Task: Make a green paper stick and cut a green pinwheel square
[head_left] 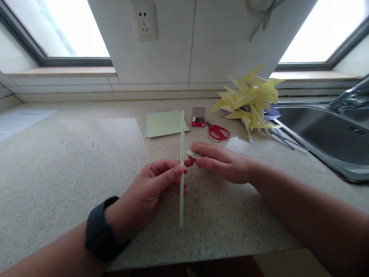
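My left hand [164,179], a dark band at its wrist, pinches a long narrow strip of pale green paper [182,200] near its middle. The strip points away from me, and its far half shows a lengthwise line or fold. Close to its right side, my right hand [220,159] is closed with thumb and fingers around a small green-and-white object [193,154], whose kind I cannot make out. Beyond the hands, a stack of pale paper sheets [165,124] lies flat with light green on top. Red-handled scissors [218,132] rest to its right.
A small red-and-grey box [198,117] stands by the scissors. Yellow paper pinwheels [250,100] are heaped at the back right, beside the metal sink [325,134]. A printed sheet [23,121] lies far left. The wall with a socket [144,21] rises behind the counter.
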`<action>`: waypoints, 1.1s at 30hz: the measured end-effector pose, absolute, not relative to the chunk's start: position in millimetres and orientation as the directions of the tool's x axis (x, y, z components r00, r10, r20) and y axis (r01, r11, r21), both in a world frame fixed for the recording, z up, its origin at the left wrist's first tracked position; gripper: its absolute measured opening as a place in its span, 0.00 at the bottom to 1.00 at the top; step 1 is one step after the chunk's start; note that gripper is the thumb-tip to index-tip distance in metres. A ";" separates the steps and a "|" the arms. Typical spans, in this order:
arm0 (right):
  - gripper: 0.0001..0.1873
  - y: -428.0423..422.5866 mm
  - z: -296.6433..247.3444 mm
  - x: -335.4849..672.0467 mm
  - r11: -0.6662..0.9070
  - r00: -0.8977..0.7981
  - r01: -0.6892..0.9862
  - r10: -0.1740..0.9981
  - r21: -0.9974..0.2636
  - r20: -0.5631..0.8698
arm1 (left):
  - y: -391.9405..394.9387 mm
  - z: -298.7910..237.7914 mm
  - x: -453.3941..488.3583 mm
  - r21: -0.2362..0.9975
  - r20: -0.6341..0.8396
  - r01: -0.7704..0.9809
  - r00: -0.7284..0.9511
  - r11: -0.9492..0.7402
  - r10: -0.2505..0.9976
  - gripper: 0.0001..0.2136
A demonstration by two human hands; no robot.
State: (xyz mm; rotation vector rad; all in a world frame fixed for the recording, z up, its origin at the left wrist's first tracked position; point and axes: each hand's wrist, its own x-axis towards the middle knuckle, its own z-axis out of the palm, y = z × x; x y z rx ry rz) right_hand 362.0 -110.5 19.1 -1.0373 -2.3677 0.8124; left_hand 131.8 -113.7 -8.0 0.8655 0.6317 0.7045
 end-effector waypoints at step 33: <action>0.08 -116.1 15.6 351.1 0.126 -0.663 0.046 0.746 -0.991 0.064 | -117.4 -12.1 128.2 0.970 0.013 -0.199 0.607 0.136 0.794 0.05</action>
